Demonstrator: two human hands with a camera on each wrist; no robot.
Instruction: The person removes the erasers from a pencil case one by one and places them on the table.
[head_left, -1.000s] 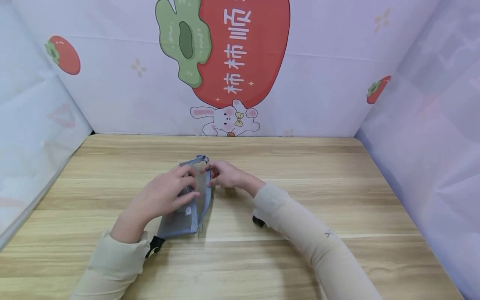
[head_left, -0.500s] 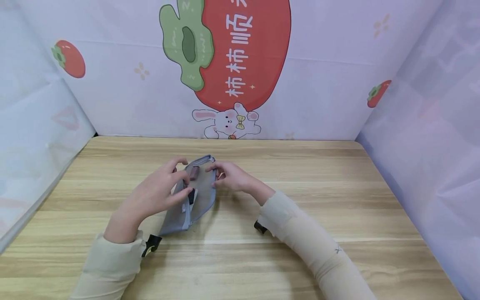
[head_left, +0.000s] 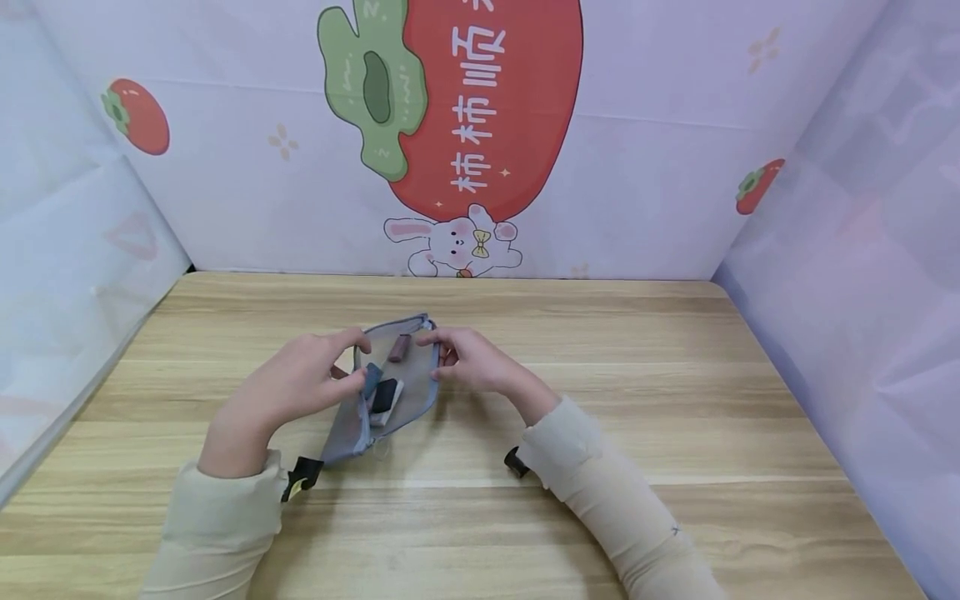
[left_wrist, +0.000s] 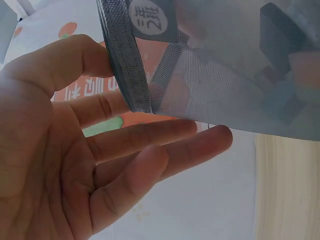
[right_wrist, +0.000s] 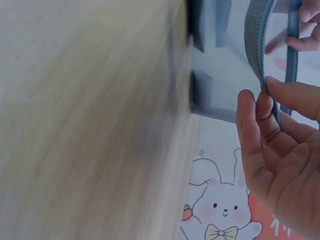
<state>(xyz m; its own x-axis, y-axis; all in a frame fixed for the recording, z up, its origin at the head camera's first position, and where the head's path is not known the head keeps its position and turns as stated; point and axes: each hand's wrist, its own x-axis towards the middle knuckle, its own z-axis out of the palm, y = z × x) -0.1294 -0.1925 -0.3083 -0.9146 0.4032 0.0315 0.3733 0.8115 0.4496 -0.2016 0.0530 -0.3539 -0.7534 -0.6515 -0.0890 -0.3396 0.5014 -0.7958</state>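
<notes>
The left hand (head_left: pixel 288 382) is gripping one lip of a blue-grey, see-through mesh zip pouch (head_left: pixel 417 385), thumb and forefinger closing on the edge while the remaining fingers are extending loosely. The right hand (head_left: pixel 476 360) is pinching the opposite lip, a grey toothed zip edge (right_wrist: pixel 255 35), between thumb and curled fingers. The step in hand is, in this assessment, the spreading of the pouch's mouth. The pouch is sitting between the two hands, tilting, its opening facing the wearer. Inside, near the right fingertips, a small purplish-brown block (head_left: pixel 400 347) is lying apart from the others; just beside the left thumb a small slate-blue block (head_left: pixel 372 379) is showing, and next to it, toward the wearer, a black-and-white rectangular piece (head_left: pixel 385 397); whether that is one article or two cannot be determined. The next move is judged to be calling for even tension on both lips, since a slackening hand would likely be letting the soft mesh fold over the contents. Beneath both hands a pale wood-grain table (head_left: pixel 637 400) is extending; beyond them a white printed backdrop (head_left: pixel 660 192) is standing, displaying a red cartoon fruit.
</notes>
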